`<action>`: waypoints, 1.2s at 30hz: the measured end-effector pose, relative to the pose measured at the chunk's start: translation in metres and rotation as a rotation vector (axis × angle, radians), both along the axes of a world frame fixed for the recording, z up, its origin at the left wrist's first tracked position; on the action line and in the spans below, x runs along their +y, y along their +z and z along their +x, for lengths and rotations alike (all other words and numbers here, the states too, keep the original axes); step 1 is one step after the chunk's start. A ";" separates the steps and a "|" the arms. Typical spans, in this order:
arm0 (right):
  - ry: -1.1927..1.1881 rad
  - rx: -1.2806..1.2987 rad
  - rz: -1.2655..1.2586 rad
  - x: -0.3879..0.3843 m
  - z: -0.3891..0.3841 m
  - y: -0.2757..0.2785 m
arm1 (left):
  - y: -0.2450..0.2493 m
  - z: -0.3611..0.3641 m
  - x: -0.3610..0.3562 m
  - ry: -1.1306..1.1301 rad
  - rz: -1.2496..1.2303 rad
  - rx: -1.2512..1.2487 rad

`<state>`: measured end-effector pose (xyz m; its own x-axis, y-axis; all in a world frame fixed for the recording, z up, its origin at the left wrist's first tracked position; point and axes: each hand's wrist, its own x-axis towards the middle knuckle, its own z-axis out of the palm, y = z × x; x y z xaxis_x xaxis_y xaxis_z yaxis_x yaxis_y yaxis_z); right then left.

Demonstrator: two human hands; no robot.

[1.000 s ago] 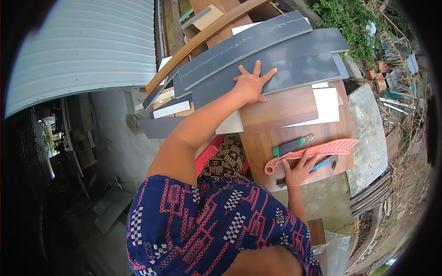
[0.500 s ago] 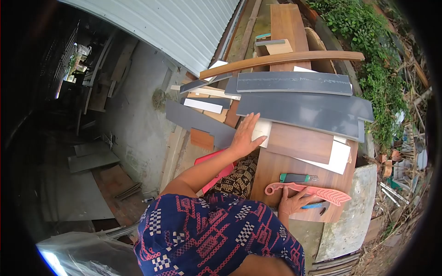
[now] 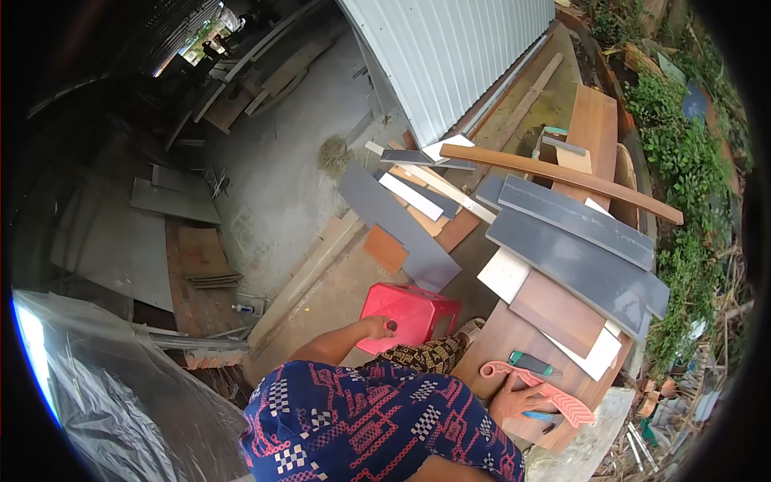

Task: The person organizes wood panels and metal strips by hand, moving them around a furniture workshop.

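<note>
My left hand (image 3: 374, 328) is closed at the top of a red plastic stool (image 3: 395, 304), its fingers curled by a dark round hole in the seat. My right hand (image 3: 516, 401) lies with fingers spread on a brown wood-grain board (image 3: 487, 347), touching a coral-pink knife-shaped piece (image 3: 572, 406) with a ring at its handle end and a grooved blade. Beyond that piece lies a green-and-dark-handled tool (image 3: 532, 363). A slim blue item (image 3: 538, 416) shows partly beside my right fingers.
Grey panels (image 3: 562, 241), a smaller brown board (image 3: 556, 312) and white pieces are stacked further back. A long wooden strip (image 3: 562, 178) crosses above them. More offcuts lean near the concrete ledge (image 3: 309, 269). Corrugated metal (image 3: 450, 64) stands ahead, and plants (image 3: 675, 153) grow at right.
My left hand has left the white piece by the boards and come down to the red stool. The view has swung left. My right hand stays by the pink piece.
</note>
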<state>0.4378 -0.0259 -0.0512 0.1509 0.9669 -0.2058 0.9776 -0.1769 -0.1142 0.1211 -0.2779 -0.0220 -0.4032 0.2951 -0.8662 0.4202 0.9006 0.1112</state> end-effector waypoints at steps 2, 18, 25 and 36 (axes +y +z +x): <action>0.012 0.012 0.034 -0.002 -0.003 -0.002 | -0.008 -0.006 0.003 0.048 0.041 -0.020; 0.094 -0.121 -0.068 0.008 0.001 0.002 | -0.082 -0.017 0.062 0.343 0.209 -0.024; 0.217 0.021 0.114 0.005 0.017 -0.022 | -0.054 0.006 0.014 0.414 0.129 0.062; 0.074 0.044 -0.248 0.015 0.010 0.010 | -0.030 0.178 -0.175 0.511 -0.066 -0.011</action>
